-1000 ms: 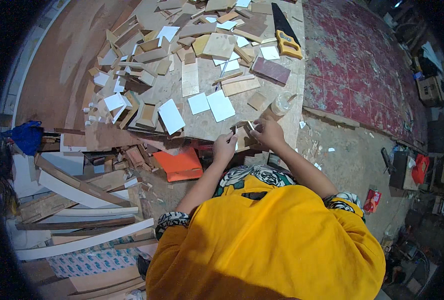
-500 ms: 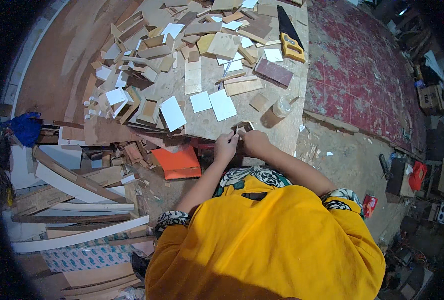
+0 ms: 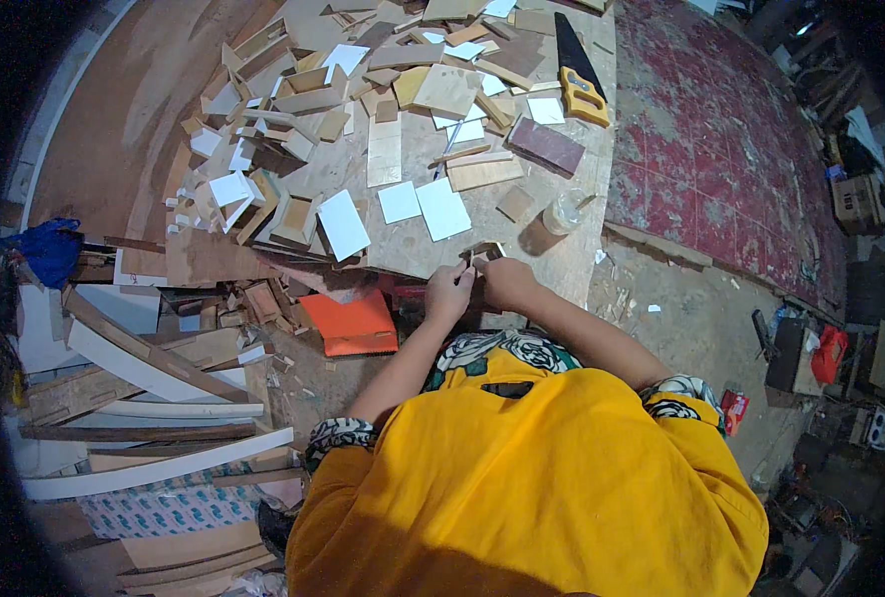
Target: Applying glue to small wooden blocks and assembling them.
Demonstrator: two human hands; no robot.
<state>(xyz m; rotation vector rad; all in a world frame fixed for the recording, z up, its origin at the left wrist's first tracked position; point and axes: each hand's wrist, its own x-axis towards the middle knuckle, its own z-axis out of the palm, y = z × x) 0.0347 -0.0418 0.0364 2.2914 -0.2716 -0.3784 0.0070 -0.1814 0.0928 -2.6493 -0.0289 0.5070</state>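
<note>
My left hand point(image 3: 449, 291) and right hand point(image 3: 507, 282) meet at the near edge of the workbench point(image 3: 582, 249), fingers pinched together on a small wooden piece point(image 3: 482, 251) held between them; its exact shape is too small to make out. Just below, one orange box point(image 3: 356, 323) sits under the bench edge. Past my hands lie two white square cards point(image 3: 425, 205) side by side, then one dark red block point(image 3: 546, 146). Farthest, one yellow-handled handsaw point(image 3: 577, 72) lies among scattered offcuts too many to count.

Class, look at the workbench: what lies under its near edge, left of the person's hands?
Under the workbench edge sits an orange box among wood offcuts. Further beneath is covered by the top.
</note>
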